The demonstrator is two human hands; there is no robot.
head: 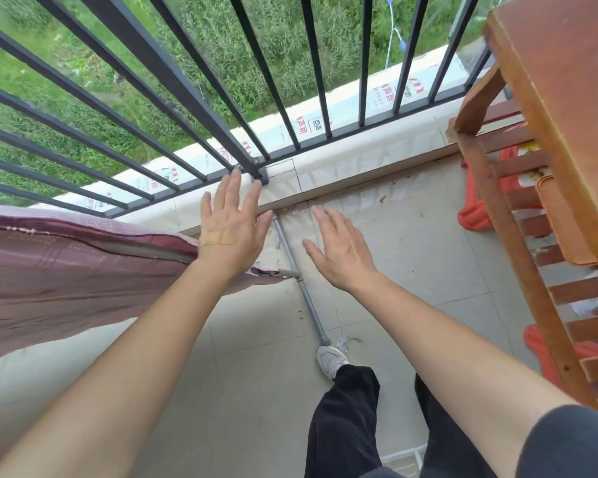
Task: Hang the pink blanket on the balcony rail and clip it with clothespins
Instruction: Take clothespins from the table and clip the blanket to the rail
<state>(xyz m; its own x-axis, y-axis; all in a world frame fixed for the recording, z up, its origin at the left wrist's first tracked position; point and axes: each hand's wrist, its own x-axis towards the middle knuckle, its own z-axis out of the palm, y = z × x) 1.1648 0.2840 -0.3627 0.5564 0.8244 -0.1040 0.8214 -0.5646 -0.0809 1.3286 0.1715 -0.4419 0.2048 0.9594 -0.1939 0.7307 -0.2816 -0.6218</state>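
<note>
A dusky pink blanket with faint stripes hangs at the left, draped along the inside of the black barred balcony rail. My left hand, a plaster on its back, is spread flat just right of the blanket's end, fingers pointing at the rail's foot. My right hand hovers open beside it over the floor tiles. Both hands hold nothing. No clothespins are in sight.
A wooden table with slatted shelves stands at the right, orange plastic stools under it. A grey pipe runs across the tiled floor toward my white shoe. Beyond the rail lies green grass far below.
</note>
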